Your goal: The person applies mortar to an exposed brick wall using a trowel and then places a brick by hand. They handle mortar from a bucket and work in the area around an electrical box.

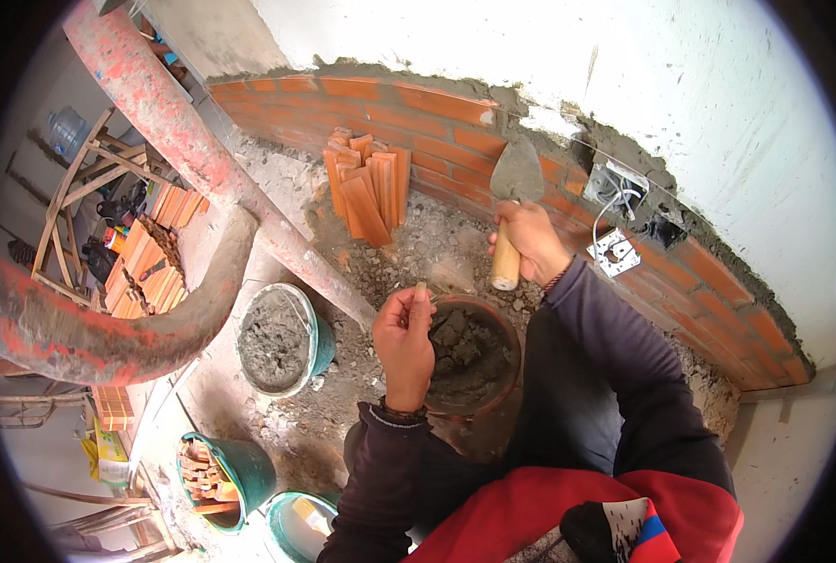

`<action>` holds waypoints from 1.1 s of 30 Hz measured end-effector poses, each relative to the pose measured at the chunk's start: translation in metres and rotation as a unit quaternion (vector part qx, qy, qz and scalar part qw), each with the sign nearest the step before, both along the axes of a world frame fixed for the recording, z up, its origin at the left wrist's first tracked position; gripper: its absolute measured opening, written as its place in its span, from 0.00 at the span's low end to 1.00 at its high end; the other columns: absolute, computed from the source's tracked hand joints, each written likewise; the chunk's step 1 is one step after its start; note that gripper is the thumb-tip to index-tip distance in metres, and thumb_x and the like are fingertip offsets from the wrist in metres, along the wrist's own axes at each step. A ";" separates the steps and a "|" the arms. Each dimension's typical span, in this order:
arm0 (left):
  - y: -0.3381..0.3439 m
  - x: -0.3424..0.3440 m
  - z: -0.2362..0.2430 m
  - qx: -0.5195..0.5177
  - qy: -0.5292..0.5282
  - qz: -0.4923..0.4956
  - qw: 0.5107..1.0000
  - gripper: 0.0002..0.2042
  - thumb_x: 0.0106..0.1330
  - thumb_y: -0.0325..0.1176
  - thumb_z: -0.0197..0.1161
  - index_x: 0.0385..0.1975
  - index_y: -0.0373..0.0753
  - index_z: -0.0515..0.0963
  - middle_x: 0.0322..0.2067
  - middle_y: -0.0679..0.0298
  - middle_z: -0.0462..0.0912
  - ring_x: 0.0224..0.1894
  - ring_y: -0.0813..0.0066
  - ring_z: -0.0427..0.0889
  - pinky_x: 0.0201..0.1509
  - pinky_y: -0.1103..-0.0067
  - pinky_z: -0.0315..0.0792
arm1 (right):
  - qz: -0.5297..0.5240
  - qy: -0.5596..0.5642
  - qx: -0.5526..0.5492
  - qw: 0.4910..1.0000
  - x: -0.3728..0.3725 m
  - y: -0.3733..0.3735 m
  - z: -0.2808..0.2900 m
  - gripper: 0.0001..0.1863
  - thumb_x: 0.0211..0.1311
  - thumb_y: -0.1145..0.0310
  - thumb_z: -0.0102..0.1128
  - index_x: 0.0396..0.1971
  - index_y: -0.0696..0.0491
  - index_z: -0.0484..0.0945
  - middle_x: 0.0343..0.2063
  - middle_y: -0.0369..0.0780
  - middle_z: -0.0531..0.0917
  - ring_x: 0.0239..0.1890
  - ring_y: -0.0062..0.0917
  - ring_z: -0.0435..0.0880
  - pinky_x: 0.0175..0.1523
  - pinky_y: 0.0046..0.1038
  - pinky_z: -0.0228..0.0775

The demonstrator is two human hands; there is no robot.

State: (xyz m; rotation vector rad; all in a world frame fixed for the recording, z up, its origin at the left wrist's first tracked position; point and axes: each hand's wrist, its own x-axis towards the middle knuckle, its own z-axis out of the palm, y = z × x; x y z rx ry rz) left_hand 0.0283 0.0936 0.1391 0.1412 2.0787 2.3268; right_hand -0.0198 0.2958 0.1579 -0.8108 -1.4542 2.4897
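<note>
My right hand (pixel 532 242) is wrapped round the wooden handle of a trowel (pixel 517 171). The trowel's grey, mortar-coated blade points away from me, in front of the low wall faced with orange brick strips (pixel 456 141). Closer to the middle, my left hand (pixel 407 342) is closed, thumb and fingers together; whatever it may hold is too small to make out. Beside and partly below that hand stands a round tub of mortar (pixel 474 361), its grey mix dug into a hollow.
Brick strips (pixel 369 188) stand stacked by the wall. Left are a bucket of mortar (pixel 277 338), a green bucket with brick pieces (pixel 249 474) and a pale bucket (pixel 296 525). Red-painted metal tubes (pixel 193 141) cross the left side. Wires hang from an electrical box (pixel 617 192).
</note>
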 end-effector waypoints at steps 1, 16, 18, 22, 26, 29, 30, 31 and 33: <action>0.000 0.000 0.001 -0.001 -0.005 -0.001 1.000 0.08 0.70 0.34 0.57 0.35 0.35 0.78 0.24 0.73 0.75 0.27 0.88 0.69 0.32 0.88 0.64 | -0.007 0.009 -0.006 1.000 -0.004 -0.005 -0.002 0.09 0.62 0.70 0.51 0.34 0.57 0.62 0.27 0.40 0.69 0.19 0.25 0.73 0.20 0.30 0.72; 0.000 0.006 0.007 0.019 -0.008 0.009 1.000 0.09 0.70 0.34 0.57 0.35 0.35 0.78 0.24 0.72 0.76 0.26 0.89 0.69 0.32 0.88 0.63 | -0.020 0.055 -0.026 0.998 -0.027 -0.035 -0.009 0.12 0.63 0.72 0.47 0.39 0.60 0.58 0.29 0.42 0.67 0.20 0.26 0.73 0.21 0.32 0.72; -0.001 0.006 0.006 0.022 -0.004 0.006 1.000 0.09 0.70 0.34 0.57 0.35 0.34 0.78 0.24 0.72 0.76 0.26 0.89 0.69 0.32 0.88 0.63 | -0.024 0.067 -0.038 0.997 -0.031 -0.036 -0.007 0.11 0.63 0.72 0.47 0.39 0.61 0.58 0.29 0.43 0.67 0.21 0.27 0.73 0.20 0.32 0.72; 0.001 0.007 0.008 0.016 -0.004 0.006 1.000 0.09 0.70 0.34 0.57 0.35 0.35 0.78 0.24 0.72 0.75 0.26 0.89 0.69 0.31 0.88 0.63 | -0.007 0.064 -0.051 0.997 -0.040 -0.029 -0.007 0.09 0.62 0.73 0.47 0.37 0.60 0.60 0.26 0.42 0.68 0.20 0.27 0.73 0.20 0.33 0.72; 0.000 0.007 0.006 0.022 -0.006 0.003 1.000 0.09 0.70 0.34 0.57 0.35 0.35 0.78 0.24 0.72 0.75 0.26 0.89 0.69 0.32 0.88 0.63 | -0.038 0.079 -0.041 0.995 -0.035 -0.030 -0.003 0.07 0.61 0.74 0.48 0.34 0.60 0.62 0.23 0.42 0.68 0.20 0.28 0.73 0.21 0.32 0.72; 0.000 0.009 0.004 0.025 0.001 0.000 1.000 0.09 0.70 0.35 0.57 0.35 0.35 0.78 0.24 0.73 0.75 0.26 0.89 0.69 0.32 0.89 0.63 | -0.028 0.071 -0.044 0.996 -0.043 -0.025 0.001 0.07 0.61 0.74 0.48 0.33 0.61 0.63 0.22 0.42 0.69 0.19 0.28 0.73 0.21 0.32 0.72; 0.000 0.010 0.005 0.022 0.002 0.001 1.000 0.09 0.70 0.35 0.57 0.35 0.35 0.78 0.24 0.73 0.75 0.26 0.89 0.69 0.32 0.89 0.63 | -0.032 0.071 -0.044 0.996 -0.045 -0.027 0.002 0.07 0.61 0.74 0.48 0.33 0.61 0.63 0.23 0.42 0.69 0.19 0.28 0.73 0.21 0.32 0.72; 0.000 0.009 0.007 0.021 0.006 0.003 1.000 0.09 0.70 0.35 0.57 0.35 0.35 0.78 0.24 0.73 0.75 0.26 0.89 0.69 0.32 0.89 0.63 | -0.034 0.074 -0.043 0.996 -0.047 -0.029 0.006 0.07 0.61 0.74 0.48 0.32 0.61 0.63 0.23 0.42 0.70 0.19 0.28 0.73 0.21 0.32 0.72; -0.002 0.009 0.007 0.021 -0.002 0.004 1.000 0.09 0.70 0.35 0.57 0.35 0.35 0.78 0.24 0.73 0.75 0.26 0.89 0.69 0.32 0.89 0.63 | -0.035 0.085 -0.047 0.995 -0.042 -0.026 0.008 0.07 0.61 0.73 0.48 0.32 0.61 0.63 0.23 0.42 0.70 0.19 0.27 0.73 0.21 0.32 0.72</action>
